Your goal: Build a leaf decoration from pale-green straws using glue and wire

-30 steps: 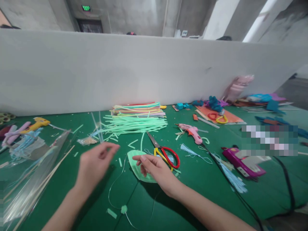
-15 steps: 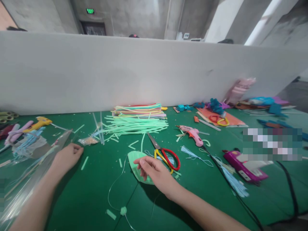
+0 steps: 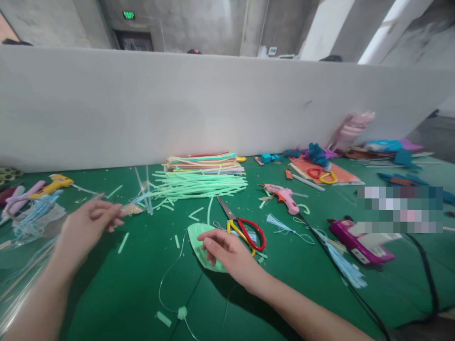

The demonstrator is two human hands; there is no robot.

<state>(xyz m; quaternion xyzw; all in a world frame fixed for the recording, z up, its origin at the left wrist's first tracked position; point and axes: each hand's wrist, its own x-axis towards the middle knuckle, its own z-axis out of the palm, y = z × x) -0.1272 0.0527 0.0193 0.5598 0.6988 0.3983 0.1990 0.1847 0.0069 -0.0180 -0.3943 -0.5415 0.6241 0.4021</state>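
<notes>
My left hand (image 3: 83, 225) is raised a little above the table at the left. Its fingers are bent and drawn together beside a small clear bag of beads (image 3: 132, 209); whatever they may pinch is too small to make out. My right hand (image 3: 227, 253) lies over a light green, ribbed leaf-shaped piece (image 3: 198, 244), its fingers loosely curved and apart. The hand covers the right part of this piece. A thin clear thread runs from the leaf's tip down to a small green knot (image 3: 182, 312). Scissors (image 3: 245, 229) with red and yellow handles lie just behind my right hand.
Light green strips (image 3: 199, 184) lie heaped at the back, before multicoloured ones. To the right are a pink glue gun (image 3: 286, 196), blue tassels (image 3: 343, 265) and a purple device (image 3: 359, 241) with cables. A yellow glue gun (image 3: 55, 184) lies left. A white partition (image 3: 213, 104) closes the back.
My left hand has lifted off the table and turned, moving slightly left. The clear plastic wrapping under it has shifted down and left. My right hand stays over the leaf-shaped piece.
</notes>
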